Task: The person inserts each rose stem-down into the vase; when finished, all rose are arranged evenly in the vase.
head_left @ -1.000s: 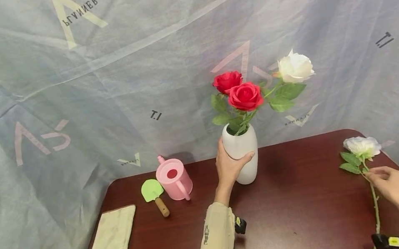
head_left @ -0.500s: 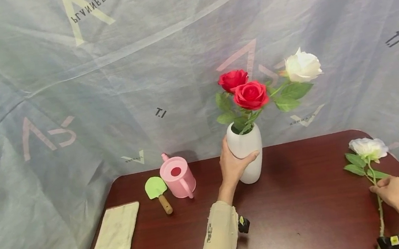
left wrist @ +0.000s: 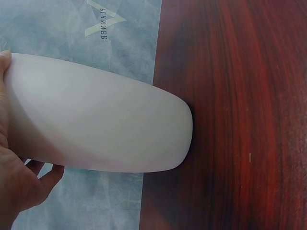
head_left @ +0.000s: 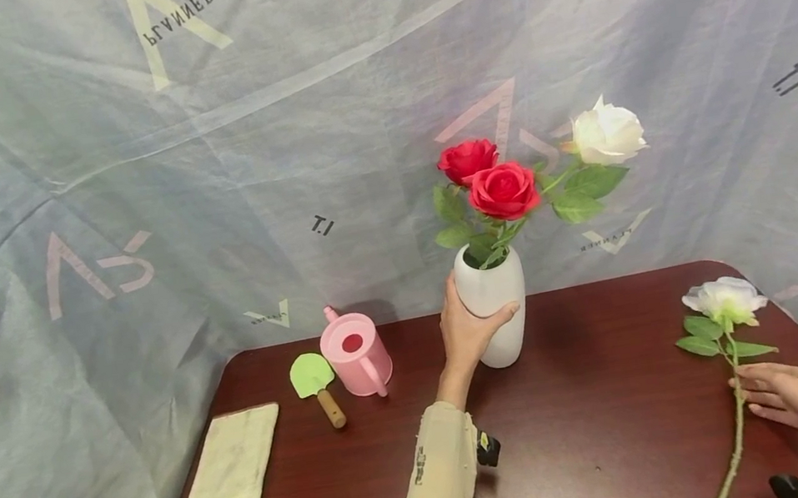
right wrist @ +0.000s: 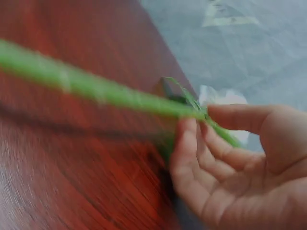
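Since the earlier head frame, the loose white flower [head_left: 727, 311] has shifted slightly left, its lower stem swinging left and nearer, and the right hand [head_left: 797, 398] has turned with it, fingers more outstretched. From the head camera, that flower is over the right side of the reddish-brown table [head_left: 599, 391], bloom toward the far edge, stem pinched by the right hand. Left of it, the left hand [head_left: 469, 331] wraps round the white vase [head_left: 508, 302], thumb across its near face. Two red roses [head_left: 503, 191] rise from the vase's mouth, with a white rose [head_left: 607, 133] leaning right. Farther left are a pink watering can [head_left: 351, 373], a green trowel [head_left: 312, 376] with a wooden handle just beside it, and, nearer, a pale work glove [head_left: 226, 486]; a grey sheet [head_left: 208, 181] hangs behind. From the left wrist, the vase's rounded base meets the table while fingers curl round its upper body. From the right wrist, thumb and forefinger grasp the green stem; blur makes it hard to say whether the other fingers touch it.
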### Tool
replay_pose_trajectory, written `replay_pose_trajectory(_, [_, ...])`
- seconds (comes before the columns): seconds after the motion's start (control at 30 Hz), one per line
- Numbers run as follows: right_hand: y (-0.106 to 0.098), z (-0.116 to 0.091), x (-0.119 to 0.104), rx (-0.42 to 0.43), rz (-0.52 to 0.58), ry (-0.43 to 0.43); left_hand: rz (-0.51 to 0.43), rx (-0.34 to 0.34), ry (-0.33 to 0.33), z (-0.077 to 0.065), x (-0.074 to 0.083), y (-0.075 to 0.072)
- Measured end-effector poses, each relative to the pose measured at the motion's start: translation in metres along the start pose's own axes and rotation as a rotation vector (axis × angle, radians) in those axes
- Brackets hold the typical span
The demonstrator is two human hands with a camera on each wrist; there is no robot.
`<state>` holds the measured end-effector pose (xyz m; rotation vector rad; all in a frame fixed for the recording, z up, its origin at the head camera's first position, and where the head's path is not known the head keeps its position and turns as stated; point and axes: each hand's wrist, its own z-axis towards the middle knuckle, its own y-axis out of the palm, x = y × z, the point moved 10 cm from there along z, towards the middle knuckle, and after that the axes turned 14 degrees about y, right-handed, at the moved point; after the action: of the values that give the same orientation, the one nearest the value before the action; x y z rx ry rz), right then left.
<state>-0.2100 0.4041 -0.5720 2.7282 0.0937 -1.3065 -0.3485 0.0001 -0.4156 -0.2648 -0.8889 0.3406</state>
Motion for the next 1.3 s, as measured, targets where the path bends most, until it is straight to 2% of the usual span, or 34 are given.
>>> replay_pose_trajectory(0.13, [0.037, -0.005, -0.005, -0.500, 0.238, -0.084, -0.005, -0.004, 0.001, 0.000, 0.000, 0.000])
replay_pose_trajectory(0.2, [0.051, -0.010, -0.009, -0.680, 0.315, -0.112, -0.004, -0.007, 0.004, 0.000, 0.000, 0.000])
replay_pose_trajectory(0.33, [0.076, -0.017, -0.015, -0.912, 0.497, -0.122, 0.003, -0.003, 0.002, -0.001, 0.000, -0.002])
replay_pose_trajectory(0.47, [0.108, -0.026, -0.025, -1.068, 0.677, -0.139, 0.006, 0.005, 0.000, -0.001, -0.002, -0.003])
replay_pose_trajectory(0.53, [0.124, -0.033, -0.031, -1.116, 0.722, -0.189, 0.000, 0.004, 0.002, -0.001, -0.002, -0.002])
replay_pose_trajectory(0.6, [0.137, -0.039, -0.040, -1.131, 0.760, -0.266, -0.009, 0.001, 0.003, 0.000, -0.001, -0.001])
replay_pose_trajectory(0.7, [0.149, -0.050, -0.055, -1.087, 0.787, -0.419, -0.012, -0.002, -0.001, 0.000, -0.001, 0.000])
replay_pose_trajectory(0.87, [0.146, -0.072, -0.088, -0.839, 0.833, -0.731, -0.004, -0.003, -0.003, 0.000, 0.001, -0.001])
replay_pose_trajectory(0.97, [0.134, -0.085, -0.107, -0.689, 0.976, -0.860, 0.000, 0.000, 0.002, 0.000, 0.002, -0.001])
replay_pose_trajectory(1.1, [0.117, -0.098, -0.126, -0.561, 1.233, -0.935, 0.005, -0.008, 0.002, 0.000, 0.002, -0.001])
replay_pose_trajectory(1.3, [0.108, -0.102, -0.147, -0.391, 1.481, -0.922, 0.002, -0.018, -0.008, 0.000, 0.001, 0.000])
